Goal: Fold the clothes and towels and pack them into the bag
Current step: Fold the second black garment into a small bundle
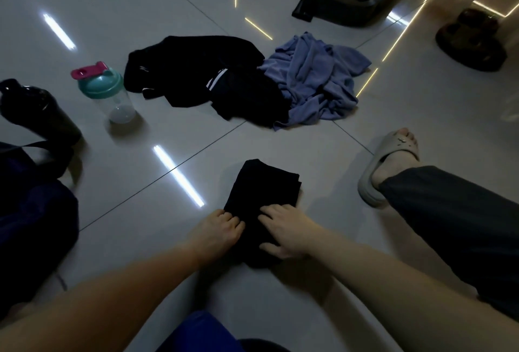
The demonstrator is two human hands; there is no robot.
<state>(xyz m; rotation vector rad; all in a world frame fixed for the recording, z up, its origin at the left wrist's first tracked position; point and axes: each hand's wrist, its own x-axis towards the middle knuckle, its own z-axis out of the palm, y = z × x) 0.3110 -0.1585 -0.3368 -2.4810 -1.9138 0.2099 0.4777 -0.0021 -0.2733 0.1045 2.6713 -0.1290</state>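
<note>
Small folded black cloth garment [262,194] flat on glossy grey tile floor [168,239], right in front of person. Left hand [222,229] on garment's near-left edge, fingers curled, tips pressing fabric. Right hand [283,232] on near-right part, fingers spread flat — pressing, not clenched. Farther off: crumpled black clothes pile [202,73] touching rumpled blue-purple towel [314,76]. Dark navy fabric bag [31,211] at left edge — opening not discernible. Clear shaker bottle with teal lid and pink cap [105,93] beside dark bottle [36,110].
</note>
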